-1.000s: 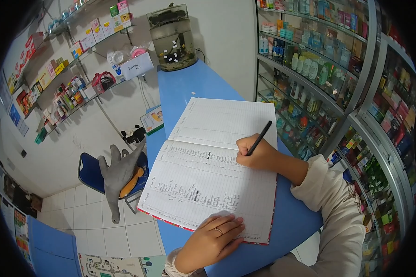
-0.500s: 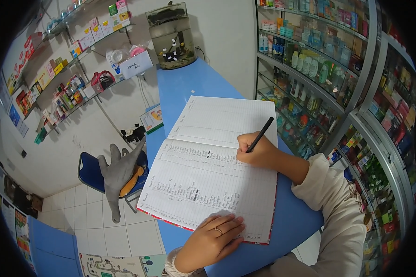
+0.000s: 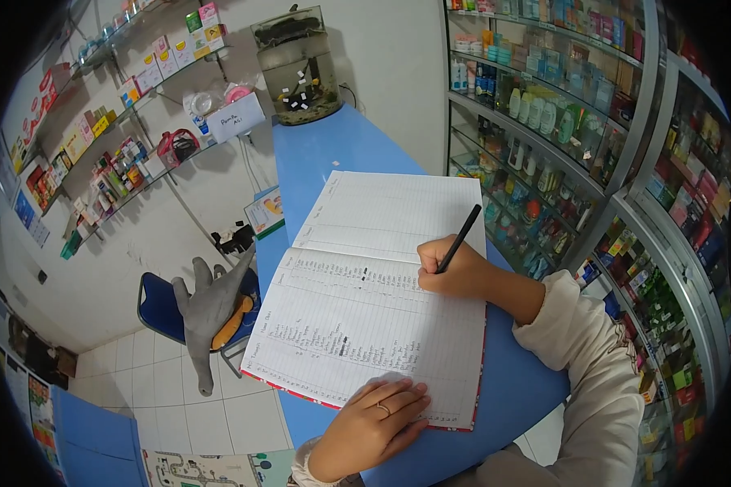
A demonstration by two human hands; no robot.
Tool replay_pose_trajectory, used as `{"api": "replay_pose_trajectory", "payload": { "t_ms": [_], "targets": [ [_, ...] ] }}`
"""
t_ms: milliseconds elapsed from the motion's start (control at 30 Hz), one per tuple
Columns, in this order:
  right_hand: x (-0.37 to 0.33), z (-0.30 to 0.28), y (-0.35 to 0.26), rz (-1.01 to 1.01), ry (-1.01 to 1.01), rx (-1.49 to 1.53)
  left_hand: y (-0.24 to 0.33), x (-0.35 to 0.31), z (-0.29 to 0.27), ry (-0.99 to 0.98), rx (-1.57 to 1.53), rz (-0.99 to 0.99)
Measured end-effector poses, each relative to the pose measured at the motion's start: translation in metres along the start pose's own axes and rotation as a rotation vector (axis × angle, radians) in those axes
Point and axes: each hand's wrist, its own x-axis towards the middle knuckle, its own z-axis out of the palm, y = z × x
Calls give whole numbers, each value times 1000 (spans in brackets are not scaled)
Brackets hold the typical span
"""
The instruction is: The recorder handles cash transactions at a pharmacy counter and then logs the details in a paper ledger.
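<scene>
Left hand [image 3: 371, 430] flat on near edge of open notebook [image 3: 365, 316], fingers slightly apart, gripping nothing; ring [image 3: 383, 409] on one finger. Notebook on blue table [image 3: 532, 365], near page partly filled with handwriting. Right hand [image 3: 449, 268] clamped on black pen [image 3: 464, 228], resting on page; pen tip hidden. Left of table, gray soft toy [image 3: 213, 308] on blue chair [image 3: 159, 305]. Farther, fish tank [image 3: 294, 61] at table's far end.
</scene>
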Motion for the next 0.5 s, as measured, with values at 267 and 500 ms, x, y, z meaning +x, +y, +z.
{"api": "replay_pose_trajectory", "payload": {
  "t_ms": [267,500],
  "targets": [
    [1,1,-2,14,-20,-21,-1,0,-1,0,0,8],
    [1,0,4,-24,-21,-14,-1,0,-1,0,-6,5]
  ]
}}
